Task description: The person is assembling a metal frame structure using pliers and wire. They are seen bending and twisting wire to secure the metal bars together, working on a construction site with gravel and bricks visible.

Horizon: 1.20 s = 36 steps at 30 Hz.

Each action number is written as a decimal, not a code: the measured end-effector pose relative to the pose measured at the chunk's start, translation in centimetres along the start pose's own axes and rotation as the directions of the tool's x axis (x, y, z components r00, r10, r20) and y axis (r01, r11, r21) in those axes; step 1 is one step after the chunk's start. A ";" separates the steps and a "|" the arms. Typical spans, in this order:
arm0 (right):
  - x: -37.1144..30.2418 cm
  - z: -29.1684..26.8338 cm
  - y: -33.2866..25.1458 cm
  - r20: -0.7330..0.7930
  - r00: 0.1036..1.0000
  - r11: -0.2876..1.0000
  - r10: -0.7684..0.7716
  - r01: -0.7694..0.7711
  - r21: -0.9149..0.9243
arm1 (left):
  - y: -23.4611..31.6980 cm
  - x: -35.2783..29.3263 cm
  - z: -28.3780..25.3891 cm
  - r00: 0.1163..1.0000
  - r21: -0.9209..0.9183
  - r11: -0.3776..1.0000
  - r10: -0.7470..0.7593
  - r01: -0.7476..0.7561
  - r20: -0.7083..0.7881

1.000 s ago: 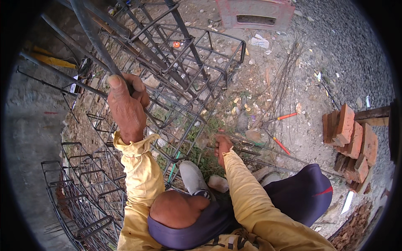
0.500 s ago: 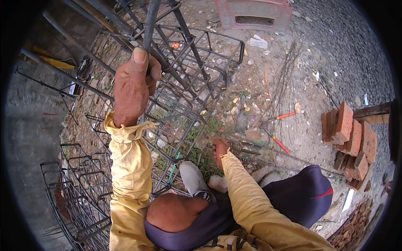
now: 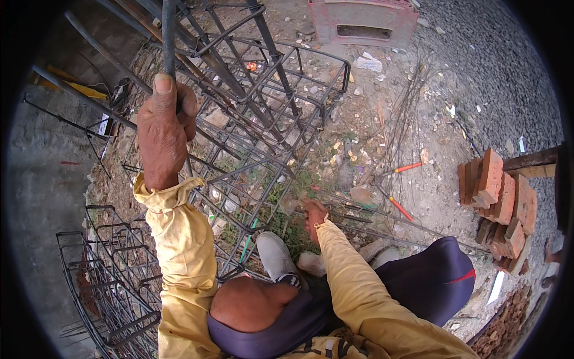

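My left hand (image 3: 162, 134) is wrapped round an upright dark steel rod (image 3: 169, 36), thumb lying along it. Around and beyond that hand stands a cage of tied rebar (image 3: 272, 48), its long bars rising toward the upper left. Down near the ground, my right hand (image 3: 314, 219) has curled fingers, close to some thin rods (image 3: 353, 216) and the cage's near side. What it holds, if anything, is hidden. To its right lies a pair of pincers with orange-and-yellow handles (image 3: 399, 207), spread apart on the dirt.
More bent rebar frames (image 3: 113, 281) lean at the lower left beside a grey wall (image 3: 42, 179). A faded red plastic crate (image 3: 363, 24) stands at the far side. Broken bricks (image 3: 499, 191) are stacked at the right, near gravel (image 3: 478, 60). Loose wires (image 3: 402, 113) lie on the littered ground.
My left hand has moved left, tilting or carrying the upright rod the same way. My right hand stays in nearly the same place.
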State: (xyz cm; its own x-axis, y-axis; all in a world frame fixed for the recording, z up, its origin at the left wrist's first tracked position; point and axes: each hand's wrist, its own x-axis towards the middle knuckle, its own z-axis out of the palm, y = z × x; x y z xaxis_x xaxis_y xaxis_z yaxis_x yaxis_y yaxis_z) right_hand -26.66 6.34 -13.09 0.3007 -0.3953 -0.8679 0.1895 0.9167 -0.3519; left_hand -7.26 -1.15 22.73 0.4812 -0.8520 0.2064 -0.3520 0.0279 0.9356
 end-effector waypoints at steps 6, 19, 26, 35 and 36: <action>-0.2 0.4 0.3 -0.004 1.000 0.999 -0.019 0.019 -0.031 | -0.7 -1.2 2.4 0.999 0.008 0.999 0.044 -0.044 -0.016; 0.6 -1.0 0.5 0.004 0.999 0.999 -0.046 0.046 -0.006 | -2.5 -2.2 3.6 0.981 -0.249 0.968 -0.035 -0.013 -0.189; 1.1 -1.0 0.9 -0.021 0.999 0.998 -0.043 0.042 -0.052 | 0.0 -0.7 2.4 0.993 -0.106 0.994 0.008 -0.021 -0.120; 1.1 -0.4 1.6 -0.058 0.998 0.994 -0.030 0.024 -0.111 | 0.9 -1.0 1.8 1.000 -0.078 0.997 -0.011 0.012 0.013; 1.3 -0.4 2.0 -0.062 0.995 0.989 -0.073 0.064 -0.133 | 0.7 -0.9 1.9 1.000 -0.133 0.991 -0.016 0.018 0.014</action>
State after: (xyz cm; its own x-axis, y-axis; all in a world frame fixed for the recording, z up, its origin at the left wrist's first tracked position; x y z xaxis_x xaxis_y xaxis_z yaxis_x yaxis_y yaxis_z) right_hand -26.23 7.67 -15.07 0.2278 -0.4566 -0.8600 0.0819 0.8891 -0.4504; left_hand -9.42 -1.36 22.66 0.4754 -0.8596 0.1872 -0.2335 0.0818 0.9689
